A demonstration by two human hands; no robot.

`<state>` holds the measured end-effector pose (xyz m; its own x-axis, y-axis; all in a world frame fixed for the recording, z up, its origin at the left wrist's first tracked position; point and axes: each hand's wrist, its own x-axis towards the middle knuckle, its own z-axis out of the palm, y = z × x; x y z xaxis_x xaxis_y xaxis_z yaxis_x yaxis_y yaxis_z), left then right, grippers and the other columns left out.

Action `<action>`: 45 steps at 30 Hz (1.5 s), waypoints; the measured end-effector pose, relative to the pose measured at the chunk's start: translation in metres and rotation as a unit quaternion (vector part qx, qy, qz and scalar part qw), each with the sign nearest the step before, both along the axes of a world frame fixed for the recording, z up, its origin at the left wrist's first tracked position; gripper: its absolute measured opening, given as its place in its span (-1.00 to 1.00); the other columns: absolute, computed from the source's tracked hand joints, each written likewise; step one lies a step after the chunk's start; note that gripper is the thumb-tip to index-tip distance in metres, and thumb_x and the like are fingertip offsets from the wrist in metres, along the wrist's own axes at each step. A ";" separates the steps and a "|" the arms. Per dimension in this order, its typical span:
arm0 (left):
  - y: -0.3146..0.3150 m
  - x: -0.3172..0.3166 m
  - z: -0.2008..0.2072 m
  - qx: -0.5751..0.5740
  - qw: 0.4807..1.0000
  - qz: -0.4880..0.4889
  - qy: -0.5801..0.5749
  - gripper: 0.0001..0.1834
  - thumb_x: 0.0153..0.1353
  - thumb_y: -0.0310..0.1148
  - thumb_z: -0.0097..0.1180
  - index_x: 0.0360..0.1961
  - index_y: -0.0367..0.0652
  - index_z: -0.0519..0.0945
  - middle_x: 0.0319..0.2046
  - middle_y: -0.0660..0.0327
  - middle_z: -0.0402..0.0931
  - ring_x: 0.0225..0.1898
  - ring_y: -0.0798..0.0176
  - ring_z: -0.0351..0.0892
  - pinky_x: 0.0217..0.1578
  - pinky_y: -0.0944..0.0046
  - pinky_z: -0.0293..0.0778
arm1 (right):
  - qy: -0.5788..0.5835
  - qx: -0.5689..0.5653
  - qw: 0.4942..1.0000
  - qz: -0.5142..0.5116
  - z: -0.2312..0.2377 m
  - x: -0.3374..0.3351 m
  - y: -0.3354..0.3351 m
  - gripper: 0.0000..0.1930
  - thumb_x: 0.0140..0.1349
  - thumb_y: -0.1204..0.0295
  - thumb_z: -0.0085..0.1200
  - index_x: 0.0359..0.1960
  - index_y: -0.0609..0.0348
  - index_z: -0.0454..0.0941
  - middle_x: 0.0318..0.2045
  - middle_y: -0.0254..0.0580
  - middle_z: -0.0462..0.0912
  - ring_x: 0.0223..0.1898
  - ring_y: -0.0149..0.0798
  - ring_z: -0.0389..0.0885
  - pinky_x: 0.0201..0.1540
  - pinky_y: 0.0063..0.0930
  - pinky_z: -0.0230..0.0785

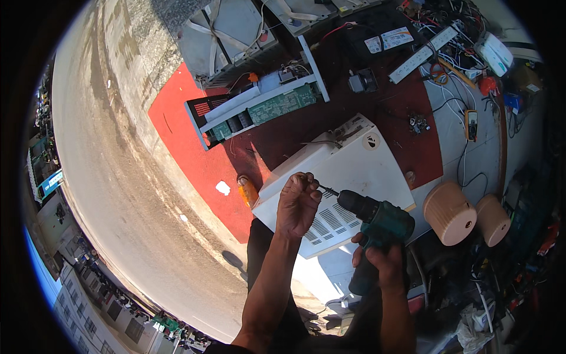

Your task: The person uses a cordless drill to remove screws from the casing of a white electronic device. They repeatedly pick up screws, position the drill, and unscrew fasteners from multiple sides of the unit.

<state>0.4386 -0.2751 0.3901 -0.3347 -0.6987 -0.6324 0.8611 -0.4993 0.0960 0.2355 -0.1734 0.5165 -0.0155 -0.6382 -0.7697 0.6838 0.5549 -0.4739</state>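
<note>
My right hand (386,264) is wrapped round the grip of a dark green cordless drill (389,224), which points up and to the left. A slim bit (328,190) sticks out of its black chuck. At the bit's tip, my left hand (296,207) is closed in a pinch; whatever is between the fingertips is too small to make out. Below both hands lies a white metal casing (361,162) with rows of vent slots and a round hole near its far corner.
Beyond the casing, an open chassis with a green circuit board (283,105) rests on a red mat (190,112). Large batteries (247,35) stand behind it. A power strip (423,54), tangled cables and a yellow multimeter (470,124) lie far right. Pinkish tubs (449,213) stand at right.
</note>
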 end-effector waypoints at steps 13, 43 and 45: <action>0.025 0.145 0.016 0.033 0.983 0.183 0.008 -0.84 0.52 -0.35 0.19 -0.06 -0.23 0.62 -0.06 0.13 0.66 0.00 0.22 0.70 0.07 0.32 0.75 | 0.091 -0.010 0.966 0.241 0.034 0.139 -0.067 -0.48 0.24 0.62 0.14 0.28 0.33 0.42 -0.06 0.04 0.67 -0.30 -0.23 0.70 -0.14 -0.32 0.61; 0.124 0.241 -0.052 0.234 0.932 0.103 -0.259 -0.44 0.55 -0.19 0.16 0.35 -0.40 0.42 0.07 -0.07 0.63 -0.04 0.16 0.71 0.06 0.17 0.67 | 0.173 0.102 0.589 0.783 -0.055 0.403 -0.312 -0.61 0.46 0.17 0.18 0.03 0.30 0.50 -0.20 -0.09 0.71 -0.45 -0.30 0.72 -0.43 -0.42 0.65; 0.143 0.234 -0.067 0.268 0.889 -0.028 -0.369 -0.53 0.50 -0.29 0.19 0.25 -0.44 0.53 -0.02 0.00 0.68 -0.10 0.23 0.68 -0.01 0.22 0.65 | 0.202 0.127 0.548 0.801 -0.085 0.427 -0.315 -0.61 0.44 0.19 0.20 -0.09 0.38 0.55 -0.28 -0.04 0.72 -0.46 -0.28 0.72 -0.40 -0.35 0.69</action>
